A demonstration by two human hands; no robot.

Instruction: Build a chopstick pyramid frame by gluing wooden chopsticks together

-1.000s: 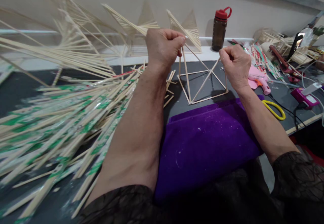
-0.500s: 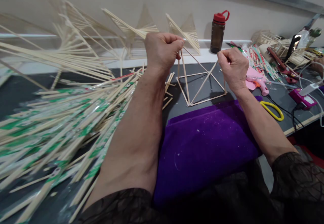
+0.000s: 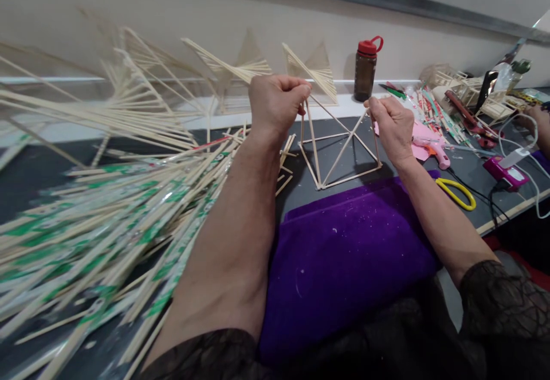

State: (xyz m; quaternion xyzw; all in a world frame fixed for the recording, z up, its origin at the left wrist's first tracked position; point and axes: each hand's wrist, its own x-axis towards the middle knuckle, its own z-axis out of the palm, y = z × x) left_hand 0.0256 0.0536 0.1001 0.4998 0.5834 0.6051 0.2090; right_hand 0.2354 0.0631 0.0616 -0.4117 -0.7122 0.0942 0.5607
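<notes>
Head view: L hand is pinching, thumb & fingertips together, clamped on the top L corner of an open frame of thin pale wooden sticks. R hand is likewise closing thumb & fingers on the frame's top R end, where slanting sticks are meeting. Frame is sitting btwn both hands, below fingertip level, its base resting on the dark grey bench, btwn back edge & the folded purple cloth that's lying at the front edge.

L of the L forearm, a big pile of wooden sticks in clear/green wrappers is covering the bench's L side. Pink glue gun is lying just R of R hand; a yellow loop handle is lying nr the R forearm, twd front edge. Brown see-through bottle w/ red lid is standing at the back edge, behind R hand.
</notes>
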